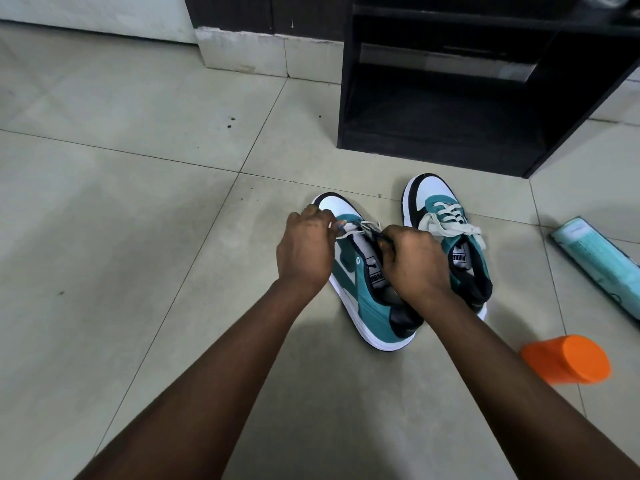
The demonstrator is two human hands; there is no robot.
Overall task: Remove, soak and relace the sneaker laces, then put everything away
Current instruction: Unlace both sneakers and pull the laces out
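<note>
Head view, item one: our two forearms, reaching from the bottom edge to the near sneaker, which lies on the tiled floor with its toe pointing away from us. Our left hand sits at the sneaker's left side, fingers curled and pinching the pale lace near the forward eyelets. Our right hand is closed over the tongue side, fingers curled round what looks like a strand of the same lace — we cannot make out exactly which strand.

Item two: far sneaker, just beside the first on the right, with its own lace threaded and loosely tied.

Item three: orange container, lying on its side near our right forearm. Item four: pale teal tube-shaped pack at the right edge, partly cut off. Item five: dark open shelf unit beyond the shoes.

Handling note: we judge the lace light, soft and limp, so it is best taken by pinching close to an eyelet and drawing it through one crossing at a time; the sneaker is light enough to slide, so one hand should steady it.

Obscured: our hands hide most of the near sneaker's eyelets, so how much lace is out cannot be told.
</note>
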